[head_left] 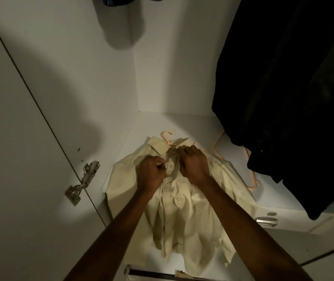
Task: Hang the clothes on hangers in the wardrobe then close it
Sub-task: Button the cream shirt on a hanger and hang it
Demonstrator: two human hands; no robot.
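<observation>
A pale yellow shirt (190, 209) lies front up on the white wardrobe shelf (192, 122), its lower part hanging over the shelf's front edge. A peach hanger (167, 136) is inside it, with the hook sticking out above the collar. My left hand (151, 173) pinches the left side of the button strip just below the collar. My right hand (194, 162) grips the right side of the strip at the collar. Both hands sit close together over the shirt's upper front.
A second peach hanger (252, 173) lies on the shelf to the right, partly under a black garment (287, 98) that hangs down at the right. The open wardrobe door (20, 159) with its metal hinge (81, 182) stands at the left. A drawer front with a metal handle (266, 221) is below the shelf.
</observation>
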